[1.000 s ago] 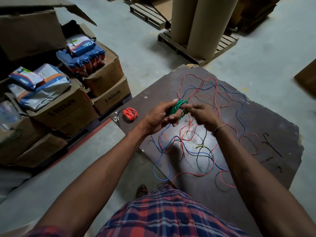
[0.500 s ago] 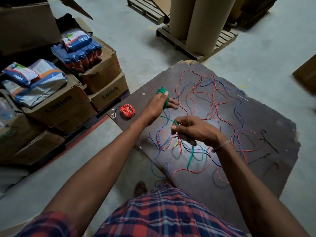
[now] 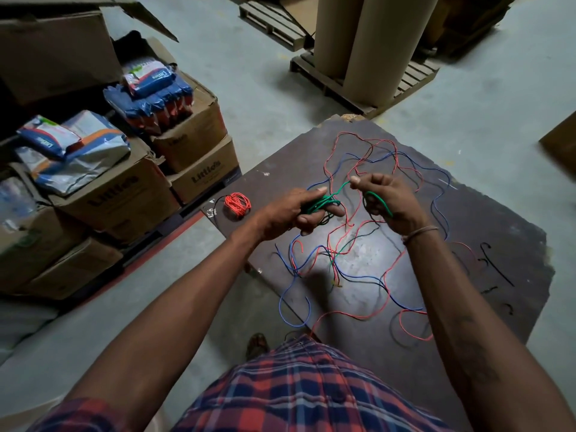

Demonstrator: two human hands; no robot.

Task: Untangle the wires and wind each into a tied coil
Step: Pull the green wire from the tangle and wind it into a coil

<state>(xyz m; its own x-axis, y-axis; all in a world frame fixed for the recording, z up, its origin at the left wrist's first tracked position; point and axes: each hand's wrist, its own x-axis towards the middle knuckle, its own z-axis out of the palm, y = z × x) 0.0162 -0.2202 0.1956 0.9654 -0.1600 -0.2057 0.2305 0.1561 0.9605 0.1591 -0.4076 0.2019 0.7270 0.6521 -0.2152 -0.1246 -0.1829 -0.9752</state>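
I see L hand (image 3: 293,213) curled round green wire coil (image 3: 321,204) above dark board (image 3: 486,232), R hand (image 3: 385,199) pinching same wire's free end, loose wire tangle (image 3: 352,257) on board below hands, red tied coil (image 3: 237,204) at board's left corner.

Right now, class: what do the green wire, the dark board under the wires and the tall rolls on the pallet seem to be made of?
Green wire: probably plastic-sheathed; smooth, bends freely.
Dark board: looks like coated plywood; faint sheen, chipped pale edge.
Tall rolls: likely matt brown cardboard or paper; uniform, seamless surface.
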